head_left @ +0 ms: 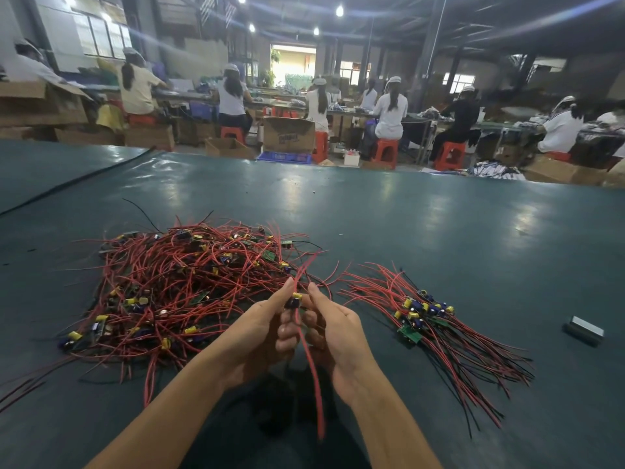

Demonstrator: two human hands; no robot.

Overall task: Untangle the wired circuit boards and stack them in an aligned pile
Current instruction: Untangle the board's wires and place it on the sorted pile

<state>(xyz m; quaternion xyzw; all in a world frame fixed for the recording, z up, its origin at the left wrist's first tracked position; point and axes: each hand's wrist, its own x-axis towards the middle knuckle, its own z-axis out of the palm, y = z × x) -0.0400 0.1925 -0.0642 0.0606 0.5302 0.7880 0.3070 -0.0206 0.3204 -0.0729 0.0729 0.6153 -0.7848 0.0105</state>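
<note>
My left hand (260, 328) and right hand (336, 333) pinch one circuit board (293, 301); if I yank, its wires (309, 367) snag the heap (182, 286)

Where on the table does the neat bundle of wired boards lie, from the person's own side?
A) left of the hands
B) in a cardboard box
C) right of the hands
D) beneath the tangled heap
C: the neat bundle lies right of the right hand; the tangled heap lies left of the left hand. Both grip one wired board.
</note>
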